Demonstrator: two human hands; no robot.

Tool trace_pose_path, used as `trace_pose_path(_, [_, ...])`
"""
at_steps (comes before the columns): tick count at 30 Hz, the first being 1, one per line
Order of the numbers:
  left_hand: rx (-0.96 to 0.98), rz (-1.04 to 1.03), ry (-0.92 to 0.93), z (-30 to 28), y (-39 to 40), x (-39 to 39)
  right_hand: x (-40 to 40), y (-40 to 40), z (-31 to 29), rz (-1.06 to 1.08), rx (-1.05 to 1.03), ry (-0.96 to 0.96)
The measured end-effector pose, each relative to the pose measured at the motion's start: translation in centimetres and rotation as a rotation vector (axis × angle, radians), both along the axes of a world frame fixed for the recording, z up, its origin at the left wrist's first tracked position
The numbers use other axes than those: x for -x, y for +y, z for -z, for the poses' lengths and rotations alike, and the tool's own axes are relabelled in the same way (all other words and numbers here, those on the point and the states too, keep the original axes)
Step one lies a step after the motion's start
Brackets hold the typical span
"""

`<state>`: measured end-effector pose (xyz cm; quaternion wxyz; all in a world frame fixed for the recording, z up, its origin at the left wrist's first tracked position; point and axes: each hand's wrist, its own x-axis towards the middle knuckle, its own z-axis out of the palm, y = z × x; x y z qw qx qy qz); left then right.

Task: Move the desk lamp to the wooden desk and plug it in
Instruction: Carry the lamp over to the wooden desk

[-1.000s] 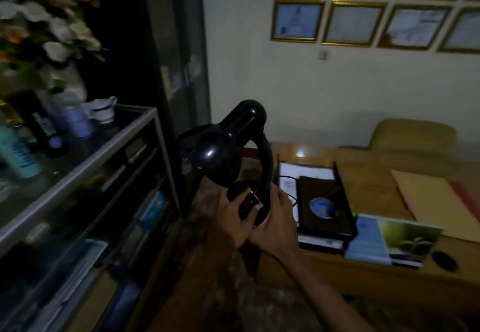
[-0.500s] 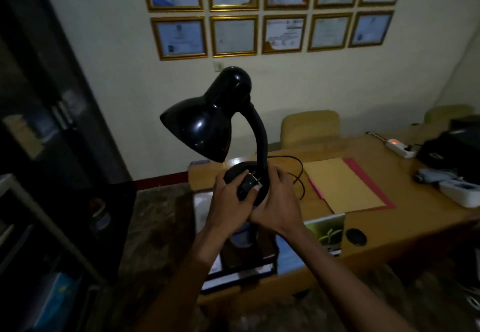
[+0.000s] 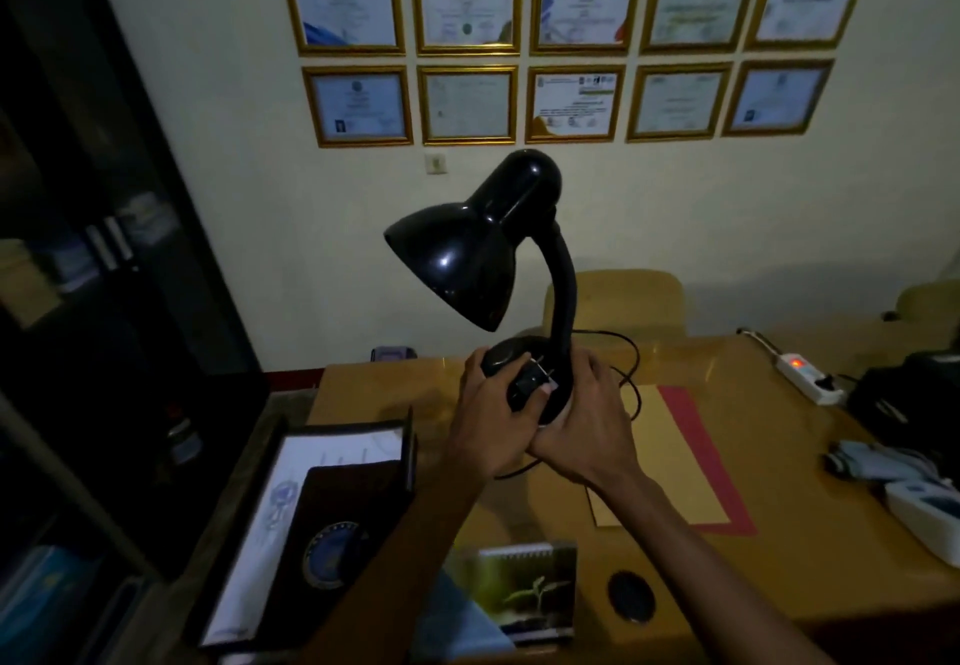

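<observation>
A black desk lamp (image 3: 478,253) with a curved neck and a round base is held upright above the wooden desk (image 3: 675,576). My left hand (image 3: 488,420) grips the left side of the base, with its thumb over the lamp's black plug (image 3: 530,383). My right hand (image 3: 587,430) grips the right side of the base. The lamp's black cord (image 3: 631,378) loops down behind my right hand. A white power strip (image 3: 802,378) with a red light lies at the desk's far right.
A black paper tray (image 3: 311,508) with documents sits at the desk's near left, a small calendar (image 3: 524,586) at the front, a yellow and red folder (image 3: 696,461) in the middle. Devices (image 3: 904,477) crowd the right edge. A dark cabinet (image 3: 78,248) stands left; chairs (image 3: 623,300) behind.
I have turned right from the shelf and come up to the desk. The lamp, still in both hands, now hangs over the desk top.
</observation>
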<state>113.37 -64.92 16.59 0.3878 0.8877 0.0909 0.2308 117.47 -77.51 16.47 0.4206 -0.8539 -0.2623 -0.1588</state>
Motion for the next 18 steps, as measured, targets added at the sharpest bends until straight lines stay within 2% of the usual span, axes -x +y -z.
trace_pose_path(7, [-0.076, 0.017, -0.054, 2.3, -4.0, -7.7, -8.0, -3.7, 2.4, 0.004, -0.011, -0.008])
trace_pose_path(11, [-0.049, 0.035, -0.078, 5.4, -7.0, -13.9, -13.8, -6.6, 5.5, 0.048, 0.014, -0.019])
trace_pose_path(18, [0.025, 0.131, 0.159, 11.0, -14.4, -22.8, -21.9, -14.3, 11.4, 0.068, 0.028, 0.08])
